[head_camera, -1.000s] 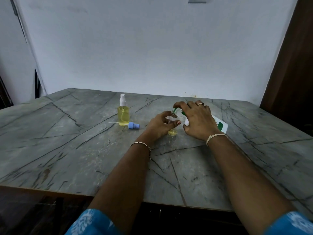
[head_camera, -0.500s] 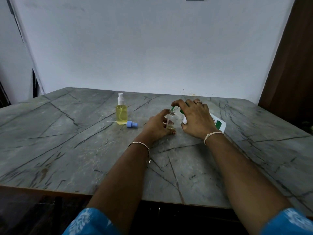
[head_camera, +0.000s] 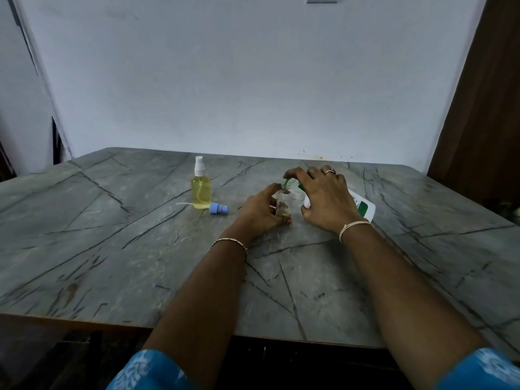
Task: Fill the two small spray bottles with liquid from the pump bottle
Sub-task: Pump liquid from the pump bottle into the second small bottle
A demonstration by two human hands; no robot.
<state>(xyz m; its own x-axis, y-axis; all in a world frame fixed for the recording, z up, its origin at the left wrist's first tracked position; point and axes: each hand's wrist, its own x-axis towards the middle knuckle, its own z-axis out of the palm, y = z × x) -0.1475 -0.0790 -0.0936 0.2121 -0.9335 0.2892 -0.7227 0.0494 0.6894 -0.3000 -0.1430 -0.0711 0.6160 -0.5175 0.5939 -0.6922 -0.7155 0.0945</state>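
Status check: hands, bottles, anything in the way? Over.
Left hand grips open small bottle upright. Right hand tilts pump bottle, nozzle at its mouth. Other spray bottle filled, capped. Blue cap lies aside.

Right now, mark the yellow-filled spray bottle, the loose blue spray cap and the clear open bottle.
yellow-filled spray bottle [head_camera: 201, 192]: head view, body.
loose blue spray cap [head_camera: 218, 208]: head view, collar.
clear open bottle [head_camera: 284, 200]: head view, body.

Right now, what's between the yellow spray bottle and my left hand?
In the head view, only the blue spray cap, lying on its side.
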